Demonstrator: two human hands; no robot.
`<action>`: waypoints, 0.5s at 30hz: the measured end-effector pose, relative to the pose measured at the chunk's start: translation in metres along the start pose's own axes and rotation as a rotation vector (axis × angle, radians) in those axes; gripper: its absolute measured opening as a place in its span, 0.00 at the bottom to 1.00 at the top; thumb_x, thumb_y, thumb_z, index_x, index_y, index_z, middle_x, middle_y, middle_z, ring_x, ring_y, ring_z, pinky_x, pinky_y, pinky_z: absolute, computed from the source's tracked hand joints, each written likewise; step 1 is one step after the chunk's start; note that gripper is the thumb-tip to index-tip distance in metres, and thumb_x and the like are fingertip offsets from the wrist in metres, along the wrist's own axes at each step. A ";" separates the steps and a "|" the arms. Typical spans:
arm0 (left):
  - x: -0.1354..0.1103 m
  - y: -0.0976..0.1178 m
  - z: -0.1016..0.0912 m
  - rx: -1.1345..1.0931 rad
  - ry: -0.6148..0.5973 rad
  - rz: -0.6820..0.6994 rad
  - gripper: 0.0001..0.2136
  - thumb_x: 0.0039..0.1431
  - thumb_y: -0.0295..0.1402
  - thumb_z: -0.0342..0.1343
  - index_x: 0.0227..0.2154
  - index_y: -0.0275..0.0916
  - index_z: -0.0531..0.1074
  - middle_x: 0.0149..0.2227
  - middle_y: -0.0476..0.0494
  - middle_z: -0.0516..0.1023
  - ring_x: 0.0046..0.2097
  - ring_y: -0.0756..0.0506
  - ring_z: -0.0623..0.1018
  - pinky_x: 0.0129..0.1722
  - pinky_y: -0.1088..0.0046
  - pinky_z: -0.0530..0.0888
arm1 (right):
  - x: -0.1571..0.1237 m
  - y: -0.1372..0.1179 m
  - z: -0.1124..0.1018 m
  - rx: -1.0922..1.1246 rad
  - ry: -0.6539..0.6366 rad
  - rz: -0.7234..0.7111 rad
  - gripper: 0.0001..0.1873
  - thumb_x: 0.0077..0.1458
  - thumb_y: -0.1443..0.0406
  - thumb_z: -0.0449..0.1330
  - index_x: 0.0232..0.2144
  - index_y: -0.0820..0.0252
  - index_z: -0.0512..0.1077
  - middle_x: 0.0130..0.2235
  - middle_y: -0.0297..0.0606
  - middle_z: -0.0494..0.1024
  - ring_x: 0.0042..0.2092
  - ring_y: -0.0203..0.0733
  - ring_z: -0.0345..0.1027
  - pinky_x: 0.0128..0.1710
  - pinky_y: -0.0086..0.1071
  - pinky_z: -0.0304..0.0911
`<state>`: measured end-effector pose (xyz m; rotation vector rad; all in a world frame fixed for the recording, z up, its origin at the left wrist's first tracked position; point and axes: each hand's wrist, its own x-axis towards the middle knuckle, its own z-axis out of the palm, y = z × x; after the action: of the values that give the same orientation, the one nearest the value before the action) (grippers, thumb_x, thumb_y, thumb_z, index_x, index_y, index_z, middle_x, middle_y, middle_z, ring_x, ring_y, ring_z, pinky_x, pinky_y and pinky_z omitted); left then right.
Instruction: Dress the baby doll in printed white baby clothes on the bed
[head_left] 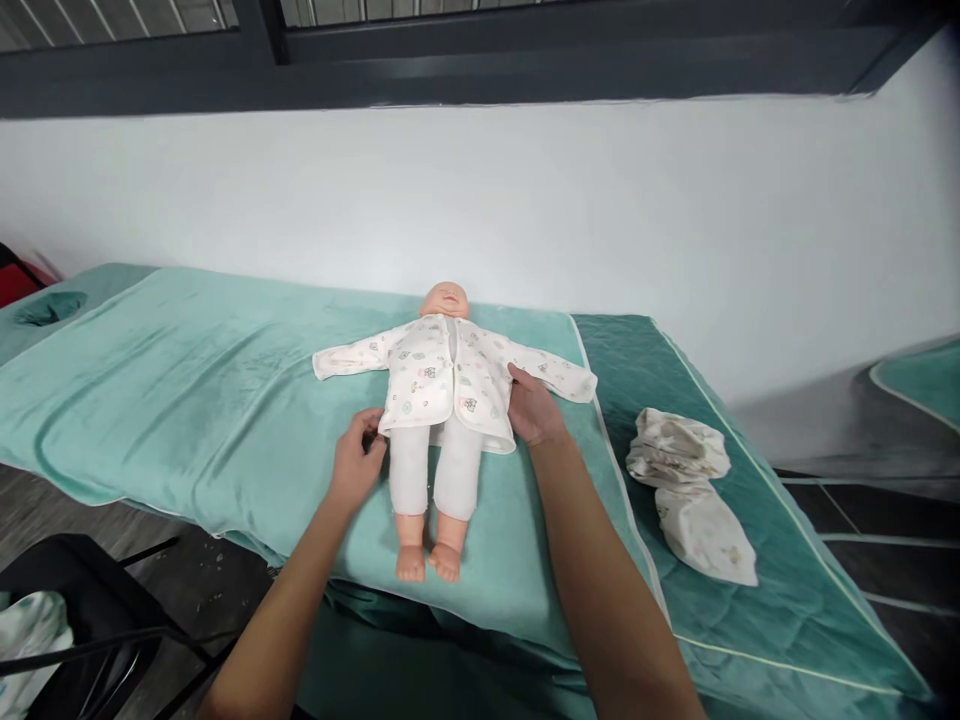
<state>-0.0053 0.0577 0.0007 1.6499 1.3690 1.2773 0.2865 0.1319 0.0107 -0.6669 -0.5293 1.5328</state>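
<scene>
A baby doll (442, 420) lies on its back on a teal towel (195, 380), head toward the wall. It wears a white printed jacket (427, 375) with sleeves spread out and white leggings (411, 470). My left hand (358, 462) pinches the jacket's lower left hem beside the doll's hip. My right hand (531, 408) grips the jacket's right side edge at the doll's waist. The doll's bare feet point toward me.
The towel covers a teal padded table (750, 610). A pile of folded white printed baby clothes (690, 490) lies to the right of the doll. A white wall rises behind. A black chair (90, 620) stands at lower left.
</scene>
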 end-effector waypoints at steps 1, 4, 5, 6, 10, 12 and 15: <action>0.002 0.000 0.000 -0.084 0.033 -0.010 0.15 0.58 0.27 0.53 0.48 0.41 0.70 0.40 0.46 0.77 0.42 0.46 0.76 0.45 0.67 0.72 | 0.000 0.000 0.000 -0.003 0.006 0.015 0.15 0.62 0.65 0.56 0.50 0.58 0.74 0.46 0.38 0.83 0.54 0.47 0.75 0.57 0.44 0.72; 0.012 0.002 0.002 -0.358 0.137 -0.113 0.13 0.60 0.32 0.56 0.48 0.41 0.71 0.47 0.42 0.79 0.49 0.45 0.78 0.51 0.65 0.73 | -0.001 0.002 0.003 -0.026 0.005 0.078 0.16 0.62 0.65 0.56 0.50 0.59 0.74 0.46 0.38 0.83 0.53 0.46 0.76 0.55 0.42 0.73; 0.017 0.003 0.003 -0.443 0.145 -0.177 0.13 0.60 0.34 0.58 0.48 0.40 0.72 0.49 0.41 0.79 0.51 0.44 0.78 0.52 0.64 0.73 | 0.000 0.002 0.005 -0.034 0.004 0.100 0.16 0.62 0.65 0.57 0.50 0.60 0.74 0.46 0.38 0.83 0.53 0.46 0.76 0.55 0.42 0.73; 0.024 0.005 0.004 -0.520 0.138 -0.247 0.14 0.60 0.36 0.60 0.48 0.40 0.72 0.50 0.40 0.79 0.51 0.43 0.78 0.54 0.64 0.73 | 0.000 0.003 0.006 -0.042 0.010 0.121 0.16 0.61 0.65 0.57 0.50 0.60 0.74 0.46 0.38 0.83 0.52 0.46 0.77 0.54 0.42 0.74; 0.057 0.012 0.016 -0.801 -0.040 -0.465 0.18 0.57 0.41 0.64 0.47 0.36 0.75 0.50 0.37 0.81 0.52 0.40 0.79 0.55 0.61 0.74 | 0.003 0.006 0.006 -0.074 0.075 0.189 0.15 0.60 0.65 0.58 0.49 0.62 0.75 0.43 0.40 0.84 0.49 0.47 0.78 0.51 0.42 0.75; 0.074 0.013 0.024 -0.895 -0.154 -0.521 0.19 0.58 0.41 0.64 0.47 0.33 0.76 0.48 0.35 0.82 0.52 0.38 0.80 0.55 0.60 0.75 | 0.005 0.009 0.003 -0.084 0.078 0.194 0.15 0.59 0.65 0.59 0.48 0.62 0.75 0.43 0.40 0.84 0.48 0.48 0.79 0.51 0.42 0.76; 0.094 0.012 0.037 -0.999 -0.229 -0.608 0.21 0.57 0.41 0.64 0.49 0.32 0.76 0.47 0.33 0.82 0.52 0.37 0.80 0.54 0.60 0.77 | 0.008 0.012 -0.002 -0.085 0.044 0.161 0.15 0.58 0.64 0.61 0.48 0.60 0.75 0.43 0.40 0.84 0.49 0.49 0.79 0.51 0.45 0.76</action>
<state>0.0326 0.1484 0.0256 0.5958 0.7588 1.0648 0.2791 0.1392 0.0009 -0.8238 -0.5199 1.6491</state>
